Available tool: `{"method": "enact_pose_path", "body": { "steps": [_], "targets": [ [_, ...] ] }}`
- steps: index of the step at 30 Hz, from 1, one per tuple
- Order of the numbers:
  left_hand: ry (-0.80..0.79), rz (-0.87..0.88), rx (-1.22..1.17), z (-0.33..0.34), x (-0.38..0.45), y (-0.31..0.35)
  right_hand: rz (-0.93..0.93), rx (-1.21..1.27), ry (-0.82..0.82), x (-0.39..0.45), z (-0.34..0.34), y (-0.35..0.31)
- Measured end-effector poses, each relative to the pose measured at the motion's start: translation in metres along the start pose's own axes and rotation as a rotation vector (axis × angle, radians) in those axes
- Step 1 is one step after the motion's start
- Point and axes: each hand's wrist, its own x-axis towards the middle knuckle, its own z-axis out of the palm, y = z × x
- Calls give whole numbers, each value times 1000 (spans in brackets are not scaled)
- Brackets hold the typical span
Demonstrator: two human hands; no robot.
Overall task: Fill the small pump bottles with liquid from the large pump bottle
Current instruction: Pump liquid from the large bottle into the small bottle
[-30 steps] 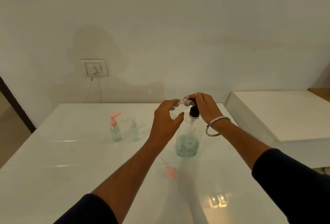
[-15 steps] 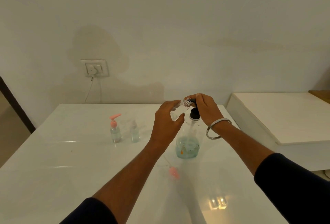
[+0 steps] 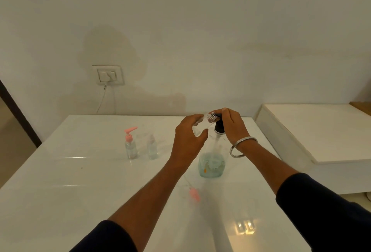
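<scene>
**Large pump bottle mid-desk, small clear one held up at its spout**

The large pump bottle (image 3: 212,163) stands upright near the middle of a glossy white desk (image 3: 70,181). It's clear plastic with rounded shoulders, a black collar and pump head on top, and a low pool of pale blue-green liquid at the bottom with some little printed shapes on the front.

The right hand (image 3: 232,125) sits curled over the black pump head, fingers wrapped down round it, with a thin shiny metal bangle (image 3: 241,147) loose on the wrist. The left hand (image 3: 188,137) is cupped round a small clear bottle (image 3: 204,123), thumb on one side and fingers on the other, tilting it so its threaded open neck is right at the pump's spout. The plastic is so see-through I honestly can't tell how much is in it.

Lying flat on the desk closer to the camera, between the forearms, is a loose pink pump top (image 3: 193,193) with a thin clear dip tube.

Over on the left, well apart from the hands, two more small bottles stand side by side: one with a pink pump (image 3: 130,145) and one capless clear one (image 3: 152,148).

Behind the desk, a plain wall with a white socket plate (image 3: 107,75) and a cord hanging from it.
</scene>
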Motion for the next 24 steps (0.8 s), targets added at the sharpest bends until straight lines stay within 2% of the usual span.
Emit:
{"method": "enact_pose_path", "body": {
  "steps": [9,24],
  "targets": [
    [1,23,-4,-3,0,8,-22,-32,-34,1,-8,-12],
    [-5,4,5,-1,-1,1,0,-10,5,1,0,1]
  ]
}}
